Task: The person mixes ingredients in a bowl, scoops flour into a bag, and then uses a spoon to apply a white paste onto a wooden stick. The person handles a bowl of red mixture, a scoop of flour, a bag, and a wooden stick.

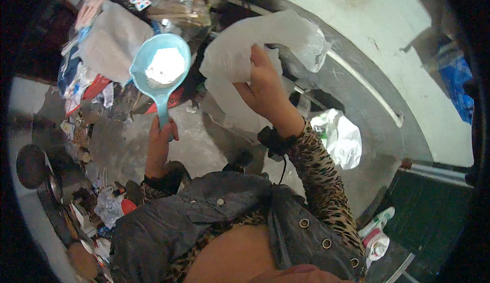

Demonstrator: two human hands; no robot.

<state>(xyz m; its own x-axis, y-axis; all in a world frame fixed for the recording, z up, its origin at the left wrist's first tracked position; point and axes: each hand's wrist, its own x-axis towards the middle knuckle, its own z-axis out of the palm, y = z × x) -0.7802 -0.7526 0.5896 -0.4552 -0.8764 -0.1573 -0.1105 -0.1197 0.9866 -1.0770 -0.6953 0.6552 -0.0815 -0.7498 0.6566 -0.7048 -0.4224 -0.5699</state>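
My left hand point(159, 141) is closed around the handle of a light-blue plastic water ladle point(139, 68). White powder point(166, 66) lies heaped in the ladle's bowl, brightly lit. My right hand point(270, 95) grips a translucent whitish plastic bag point(233, 42), with the thumb and fingers pinching its gathered edge. The bag's upper part folds over to the right, and its lower part hangs down below the hand. What the bag holds, if anything, cannot be made out. The ladle is held to the left, apart from the bag.
A pile of cloths and plastic wrappings point(115, 38) is at the upper left. A white rail point(367, 84) runs along the wall. On the grey floor point(126, 141) lies a white plastic bag point(340, 141), right of my forearm. A dark-green folding seat point(425, 210) stands lower right.
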